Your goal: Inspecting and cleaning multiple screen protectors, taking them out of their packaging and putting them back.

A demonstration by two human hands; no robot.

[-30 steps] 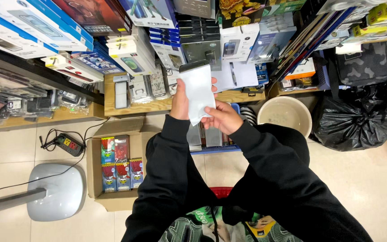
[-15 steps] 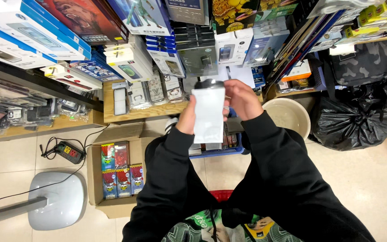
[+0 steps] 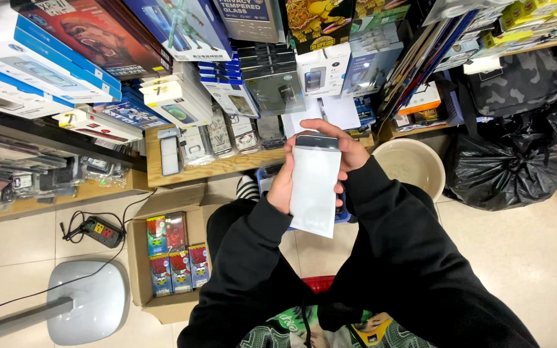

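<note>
I hold a white pouch (image 3: 314, 187) upright in front of me, over my lap. My left hand (image 3: 282, 187) grips its left edge, fingers curled behind it. My right hand (image 3: 345, 151) closes over the top, where a dark phone (image 3: 317, 141), I think, sticks out of the pouch. Beyond lies a wooden shelf (image 3: 224, 167) of boxed goods. A beige basin (image 3: 411, 166) sits to the right, a cardboard box (image 3: 166, 254) to the left on the floor.

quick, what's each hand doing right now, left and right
Left hand: closed on the left edge of the white pouch.
Right hand: closed over the pouch's top, where a dark flat item sticks out.
</note>
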